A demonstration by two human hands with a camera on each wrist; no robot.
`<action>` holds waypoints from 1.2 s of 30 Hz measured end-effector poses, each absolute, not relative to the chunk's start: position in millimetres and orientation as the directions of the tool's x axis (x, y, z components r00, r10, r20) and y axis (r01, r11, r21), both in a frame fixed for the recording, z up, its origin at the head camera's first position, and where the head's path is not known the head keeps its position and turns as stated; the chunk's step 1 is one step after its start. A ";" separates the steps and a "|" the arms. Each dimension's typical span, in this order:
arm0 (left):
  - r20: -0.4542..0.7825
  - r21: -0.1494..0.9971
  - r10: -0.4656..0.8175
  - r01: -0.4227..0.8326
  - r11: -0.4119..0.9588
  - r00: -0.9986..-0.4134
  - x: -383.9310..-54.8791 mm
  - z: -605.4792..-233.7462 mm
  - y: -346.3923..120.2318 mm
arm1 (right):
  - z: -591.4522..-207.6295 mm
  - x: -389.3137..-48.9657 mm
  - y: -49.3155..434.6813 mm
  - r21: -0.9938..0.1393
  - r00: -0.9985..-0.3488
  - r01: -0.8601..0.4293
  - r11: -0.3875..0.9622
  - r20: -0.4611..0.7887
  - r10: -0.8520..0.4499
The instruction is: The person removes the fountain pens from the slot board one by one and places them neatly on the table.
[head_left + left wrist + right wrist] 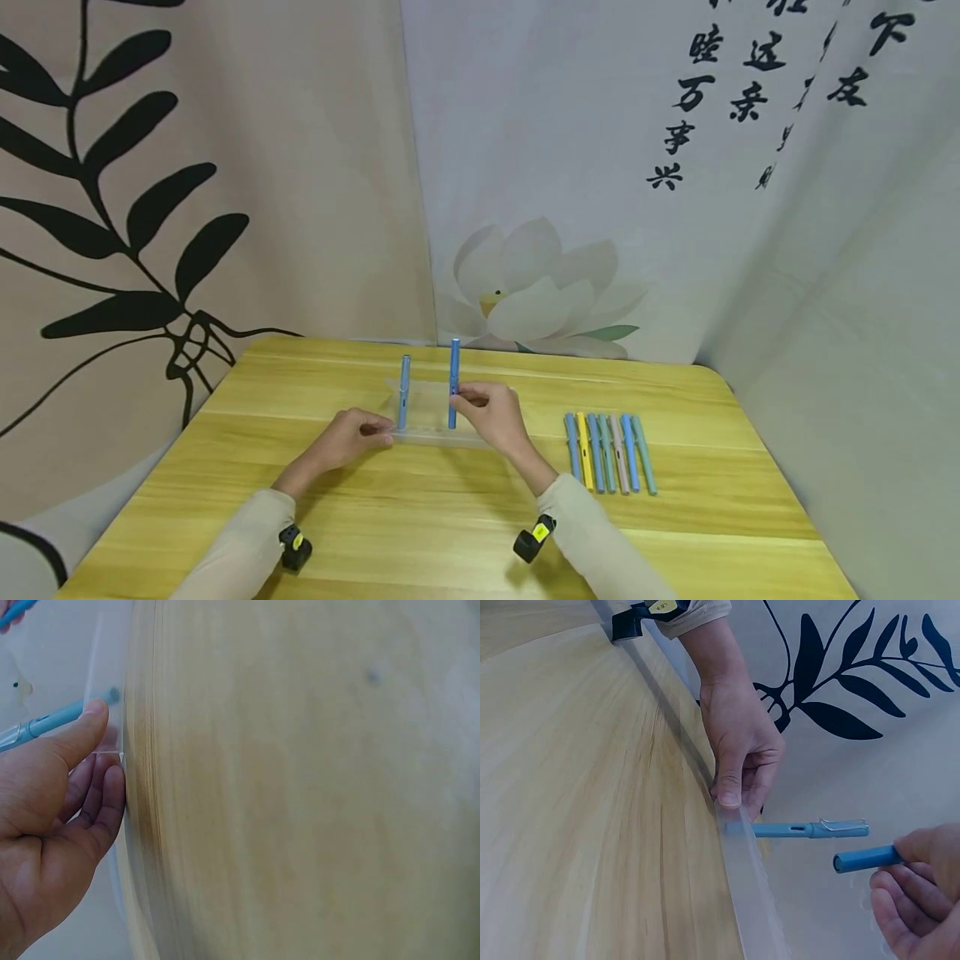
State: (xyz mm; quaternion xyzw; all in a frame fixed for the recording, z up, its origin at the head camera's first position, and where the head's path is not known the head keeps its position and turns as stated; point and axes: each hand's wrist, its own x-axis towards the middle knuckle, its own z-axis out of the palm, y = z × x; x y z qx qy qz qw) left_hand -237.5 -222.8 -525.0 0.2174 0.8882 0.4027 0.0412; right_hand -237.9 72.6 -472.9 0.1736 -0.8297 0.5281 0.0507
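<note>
A clear plastic pen stand (438,437) lies across the middle of the table. My left hand (352,437) pinches its left end between thumb and fingers, which the left wrist view shows closely. One blue pen (405,385) stands upright in the stand near that hand, its clip visible in the right wrist view. My right hand (491,412) pinches a second blue pen (454,360), held upright. In the right wrist view, the lower end of this held pen (862,859) is apart from the stand's strip (754,900).
To the right, several capped pens lie side by side on the wooden table (697,517): blue, green, a yellow pen (585,454) and a greyish-pink pen (619,454). Behind the table hangs a printed curtain (555,208). A small black camera sits on each wrist.
</note>
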 end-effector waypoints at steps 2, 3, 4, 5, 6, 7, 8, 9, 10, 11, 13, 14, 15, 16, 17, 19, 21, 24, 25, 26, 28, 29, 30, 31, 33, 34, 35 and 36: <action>0.097 0.734 0.412 0.345 0.585 -0.906 -237.3 -524.8 -222.8 | -472.4 -236.1 77.8 -0.859 -0.936 -0.339 0.384 0.267 -0.230; 0.091 0.737 0.408 0.337 0.585 -0.908 -237.2 -524.8 -222.6 | -472.0 -235.1 80.7 -0.858 -0.935 -0.343 0.383 0.271 -0.231; 0.090 0.739 0.407 0.334 0.585 -0.909 -237.2 -524.8 -222.5 | -471.4 -233.9 83.1 -0.858 -0.937 -0.337 0.386 0.266 -0.227; 0.089 0.740 0.405 0.333 0.585 -0.910 -237.5 -525.2 -222.6 | -470.8 -232.6 85.6 -0.859 -0.938 -0.334 0.387 0.264 -0.225; 0.091 0.740 0.408 0.336 0.583 -0.909 -237.5 -525.4 -222.5 | -470.8 -231.7 88.4 -0.861 -0.939 -0.331 0.386 0.261 -0.222; 0.092 0.740 0.409 0.337 0.583 -0.908 -237.8 -525.3 -222.5 | -470.8 -230.9 91.0 -0.863 -0.941 -0.326 0.386 0.258 -0.218; 0.093 0.739 0.410 0.339 0.582 -0.907 -238.1 -525.3 -222.6 | -470.5 -230.1 93.5 -0.863 -0.942 -0.324 0.388 0.257 -0.215; 0.089 0.741 0.406 0.333 0.583 -0.909 -238.4 -525.2 -222.5 | -470.4 -229.3 96.1 -0.864 -0.944 -0.319 0.389 0.254 -0.210; 0.087 0.741 0.404 0.331 0.585 -0.911 -238.7 -525.4 -222.6 | -470.2 -228.6 98.4 -0.868 -0.948 -0.307 0.389 0.245 -0.202; 0.085 0.740 0.404 0.329 0.586 -0.911 -238.9 -525.5 -222.8 | -469.8 -227.5 101.0 -0.869 -0.950 -0.304 0.390 0.244 -0.197; 0.084 0.740 0.408 0.331 0.586 -0.909 -239.0 -525.3 -223.2 | -468.7 -225.2 106.1 -0.872 -0.953 -0.295 0.390 0.240 -0.185; 0.081 0.741 0.409 0.329 0.585 -0.909 -239.1 -525.6 -223.4 | -468.0 -223.9 108.6 -0.873 -0.953 -0.296 0.387 0.243 -0.181; 0.077 0.744 0.407 0.324 0.584 -0.910 -239.0 -525.7 -223.5 | -467.7 -222.8 111.2 -0.875 -0.954 -0.295 0.384 0.244 -0.175; 0.078 0.744 0.413 0.329 0.581 -0.907 -239.0 -525.7 -223.7 | -467.4 -221.7 113.7 -0.876 -0.953 -0.298 0.378 0.251 -0.170; 0.079 0.746 0.417 0.331 0.578 -0.906 -239.0 -525.7 -223.8 | -466.6 -220.2 116.3 -0.876 -0.952 -0.301 0.376 0.256 -0.165; 0.079 0.750 0.417 0.330 0.573 -0.905 -239.2 -525.8 -223.6 | -465.4 -217.7 121.7 -0.877 -0.952 -0.304 0.373 0.265 -0.152; 0.084 0.750 0.422 0.336 0.569 -0.903 -239.4 -525.7 -223.1 | -465.0 -216.0 127.4 -0.875 -0.951 -0.310 0.372 0.278 -0.137; 0.080 0.749 0.416 0.330 0.574 -0.906 -238.9 -525.8 -222.9 | -464.8 -213.3 136.2 -0.869 -0.953 -0.302 0.393 0.280 -0.113; 0.079 0.747 0.417 0.331 0.576 -0.906 -238.7 -525.6 -223.0 | -465.2 -212.7 139.4 -0.868 -0.954 -0.298 0.397 0.279 -0.106; 0.077 0.746 0.417 0.330 0.578 -0.906 -238.6 -525.4 -223.1 | -464.8 -211.8 142.7 -0.868 -0.956 -0.293 0.402 0.276 -0.100; 0.067 0.747 0.412 0.320 0.583 -0.909 -238.9 -524.8 -223.1 | -464.0 -209.5 149.9 -0.866 -0.959 -0.281 0.414 0.271 -0.085; 0.064 0.747 0.412 0.318 0.584 -0.909 -239.2 -524.7 -223.1 | -463.9 -208.7 153.6 -0.868 -0.960 -0.278 0.411 0.269 -0.080; 0.061 0.746 0.412 0.315 0.586 -0.909 -239.4 -524.4 -223.0 | -464.2 -207.9 157.5 -0.870 -0.961 -0.273 0.410 0.266 -0.076; 0.061 0.746 0.411 0.315 0.586 -0.910 -239.5 -524.0 -222.8 | -464.4 -207.1 161.5 -0.869 -0.962 -0.270 0.415 0.265 -0.071; 0.063 0.745 0.409 0.316 0.587 -0.910 -239.7 -523.6 -222.3 | -464.6 -205.3 169.6 -0.871 -0.965 -0.257 0.418 0.254 -0.063; 0.063 0.745 0.408 0.315 0.588 -0.911 -239.7 -523.5 -222.2 | -464.7 -204.5 173.7 -0.872 -0.967 -0.249 0.421 0.248 -0.060; 0.063 0.746 0.407 0.314 0.588 -0.911 -239.4 -523.3 -221.9 | -464.9 -203.9 177.6 -0.871 -0.969 -0.239 0.429 0.239 -0.055; 0.065 0.745 0.406 0.315 0.588 -0.912 -239.2 -523.1 -221.7 | -465.0 -203.2 181.7 -0.868 -0.972 -0.230 0.440 0.231 -0.052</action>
